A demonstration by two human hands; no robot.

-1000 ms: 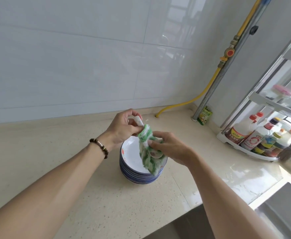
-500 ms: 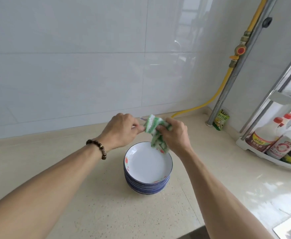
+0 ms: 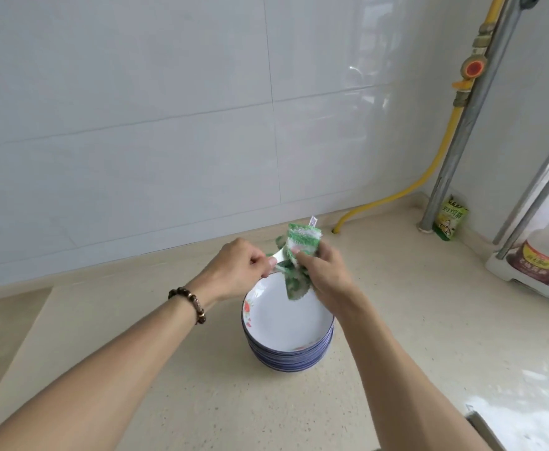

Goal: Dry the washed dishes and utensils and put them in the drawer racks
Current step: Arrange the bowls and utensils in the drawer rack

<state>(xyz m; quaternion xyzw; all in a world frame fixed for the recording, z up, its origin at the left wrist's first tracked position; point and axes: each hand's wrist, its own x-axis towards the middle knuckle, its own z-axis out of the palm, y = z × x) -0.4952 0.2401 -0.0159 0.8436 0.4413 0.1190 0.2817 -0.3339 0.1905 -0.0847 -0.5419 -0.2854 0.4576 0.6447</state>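
Observation:
A stack of white plates (image 3: 286, 323) with blue rims and a flower print stands on the beige countertop (image 3: 396, 320). Just above its far edge, my left hand (image 3: 234, 271) pinches the handle of a white spoon (image 3: 278, 255). My right hand (image 3: 327, 275) grips a green-and-white cloth (image 3: 299, 245) wrapped round the spoon's other end, so the bowl of the spoon is hidden. A corner of the cloth hangs down over the top plate.
A yellow gas hose (image 3: 429, 177) and a grey metal pipe (image 3: 461, 125) run up the right corner, with a small green packet (image 3: 450, 219) at the pipe's foot. A white rack (image 3: 507, 275) holding a big bottle (image 3: 546, 252) stands at the right. Wet patches lie front right.
The view has tilted up and shifted left, so the plates sit lower in frame. Both hands lifted the spoon and cloth above the far rim; the cloth now bunches higher in my right hand.

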